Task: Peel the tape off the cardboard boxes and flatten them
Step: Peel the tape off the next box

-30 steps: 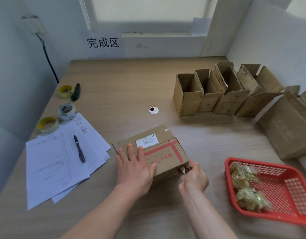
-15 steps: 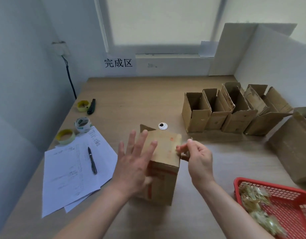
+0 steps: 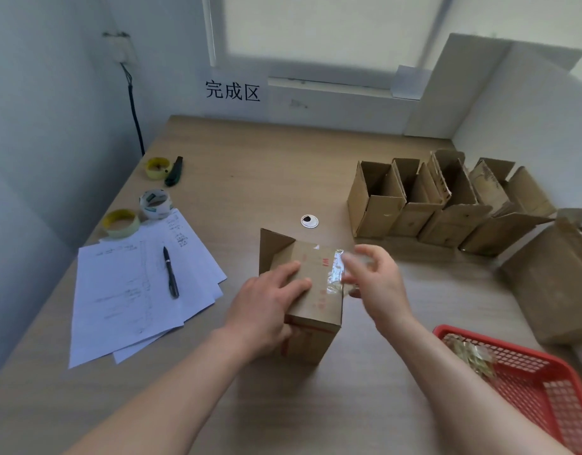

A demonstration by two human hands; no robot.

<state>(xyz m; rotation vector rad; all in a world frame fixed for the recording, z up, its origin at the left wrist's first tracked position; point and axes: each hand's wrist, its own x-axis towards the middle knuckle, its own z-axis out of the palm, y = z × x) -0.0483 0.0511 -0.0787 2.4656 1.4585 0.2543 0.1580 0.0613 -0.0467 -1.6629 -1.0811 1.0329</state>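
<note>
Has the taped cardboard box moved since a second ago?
Yes. The taped cardboard box was tipped from lying flat to standing on end, its top now nearer the white round disc.

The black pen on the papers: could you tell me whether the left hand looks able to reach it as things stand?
Probably yes. The pen lies uncovered on the papers, left of the left hand, with only bare sheets between; that hand would first have to let go of the cardboard box.

A brown cardboard box [image 3: 311,290] with red print stands on end near the tabletop's front edge, one far flap open; clear tape [image 3: 334,272] runs shiny along its top right edge. More opened boxes [image 3: 447,205] stand in a row toward the tabletop's right edge.
</note>
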